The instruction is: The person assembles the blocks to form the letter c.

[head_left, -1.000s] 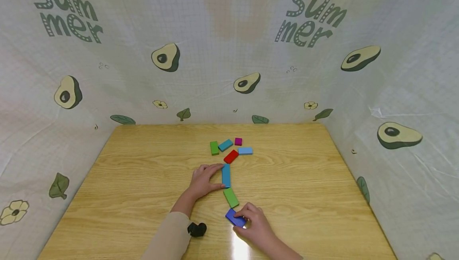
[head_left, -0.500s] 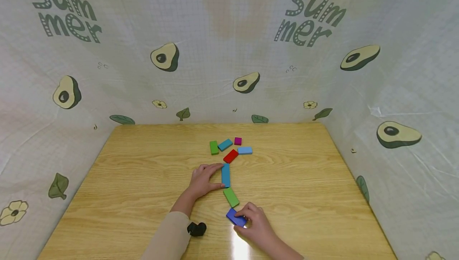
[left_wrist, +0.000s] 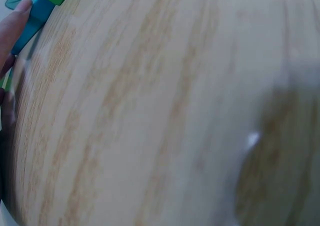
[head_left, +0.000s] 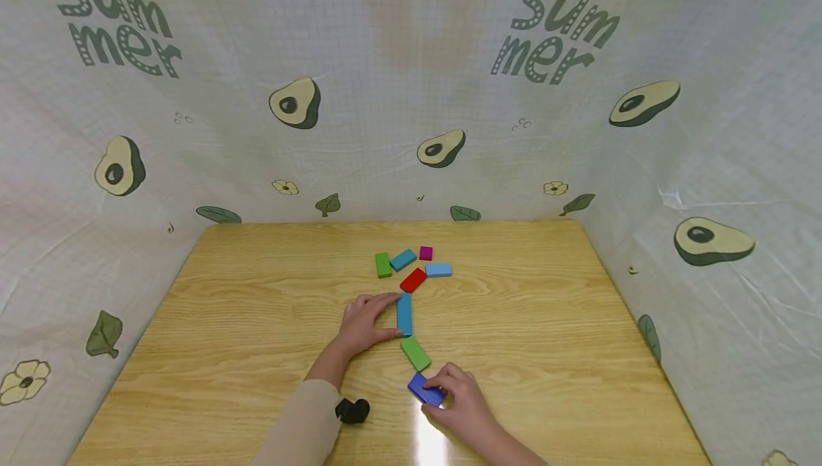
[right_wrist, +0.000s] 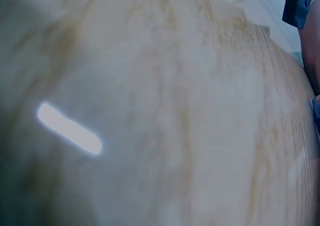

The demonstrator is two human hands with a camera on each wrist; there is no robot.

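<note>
Pinching the dark blue block [head_left: 426, 389] between curled fingers and thumb of the right hand [head_left: 457, 400], low over the wooden table [head_left: 546, 323] and just beside the near end of the green block [head_left: 415, 353]; cannot tell whether touching it. Gripping the long blue block [head_left: 404, 314] by its ends with the left hand [head_left: 362, 323], thumb at the near end, fingers at the far one.

Showing only from the head: just past the long blue block, the red block [head_left: 413, 280], then the light blue block [head_left: 439, 270], magenta block [head_left: 427, 253], teal block [head_left: 403, 260] and upper green block [head_left: 383, 265], loosely fanned. Catching from the left wrist a close side face of blue with green against it, crowded into the upper left corner beside a fingertip [left_wrist: 22, 6]. Giving less from the right wrist: a dark blue sliver at the right margin, a dark boxy shape [right_wrist: 296, 8] above, and a glare streak [right_wrist: 70, 128] on the wood; cannot read the right grip from there.

Lying well inside the table edges, every block. Meeting patterned cloth [head_left: 411, 59] behind and at both sides. Leaving broad room outward of each hand, but tight quarters between them around the green block. Crowding the near left: a beige sleeve [head_left: 298, 423] and black device [head_left: 352, 411].
</note>
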